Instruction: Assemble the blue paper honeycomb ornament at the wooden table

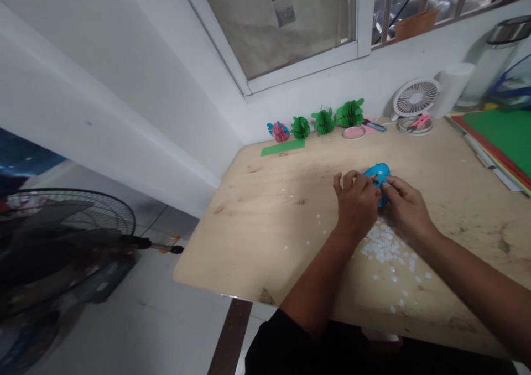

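1. Blue paper piece (382, 183), bent and partly covered by the fingers, sits just beyond the pile of white squares (384, 245).
2. The left hand (357, 198), beyond the pile and slightly to its left, is mostly closed, its nearer fingers bent onto the blue paper piece's left side; the outer fingers stand raised and spread, and the thumb is hidden.
3. The right hand (409, 201), beyond the pile and to its right, pinches the same piece with the thumb on top and the other fingers curled in.
4. A wooden table (249, 225) lies under the pile; a few loose squares are scattered around it.
5. Well beyond the pile, to its left, three green paper figures (323, 122) stand in a row by the wall, with a pink-and-blue figure (280, 131) at the row's left end and a green strip (282, 147) before it.
6. Beyond the pile, to its right, stands a white desk fan (416, 97).
7. Farther right of the pile lies a stack of coloured sheets (501, 140), green uppermost.
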`<action>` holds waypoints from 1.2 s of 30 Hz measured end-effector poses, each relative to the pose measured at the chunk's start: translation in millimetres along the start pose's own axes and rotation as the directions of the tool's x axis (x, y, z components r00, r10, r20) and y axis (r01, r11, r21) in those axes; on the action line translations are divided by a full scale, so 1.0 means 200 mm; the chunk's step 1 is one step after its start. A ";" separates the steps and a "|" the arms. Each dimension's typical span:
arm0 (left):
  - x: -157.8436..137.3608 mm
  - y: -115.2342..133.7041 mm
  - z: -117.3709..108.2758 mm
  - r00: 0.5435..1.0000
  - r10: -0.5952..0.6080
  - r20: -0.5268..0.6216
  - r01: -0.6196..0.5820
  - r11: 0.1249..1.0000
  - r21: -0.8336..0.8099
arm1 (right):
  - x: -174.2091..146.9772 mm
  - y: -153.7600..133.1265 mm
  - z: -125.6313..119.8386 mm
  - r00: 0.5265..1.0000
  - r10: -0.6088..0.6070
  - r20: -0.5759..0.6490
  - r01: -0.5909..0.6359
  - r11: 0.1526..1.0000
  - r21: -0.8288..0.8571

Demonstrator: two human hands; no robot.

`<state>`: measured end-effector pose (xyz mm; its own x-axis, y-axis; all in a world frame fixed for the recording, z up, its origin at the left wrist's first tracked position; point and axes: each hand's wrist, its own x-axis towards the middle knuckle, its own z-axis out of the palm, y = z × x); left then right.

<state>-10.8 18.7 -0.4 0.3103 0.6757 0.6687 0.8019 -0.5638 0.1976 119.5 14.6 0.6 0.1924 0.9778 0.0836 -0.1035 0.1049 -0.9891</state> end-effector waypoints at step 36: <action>0.04 -0.08 -0.03 0.762 -0.578 0.293 0.531 0.297 -0.794 | -0.02 -0.03 -0.04 0.952 -0.127 0.277 0.172 0.974 -0.145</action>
<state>-24.1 31.2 6.3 -0.0771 0.9797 0.1849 -0.0024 -0.1856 0.9826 127.3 9.1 4.7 -0.0735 0.9682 0.2392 0.0733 0.2445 -0.9669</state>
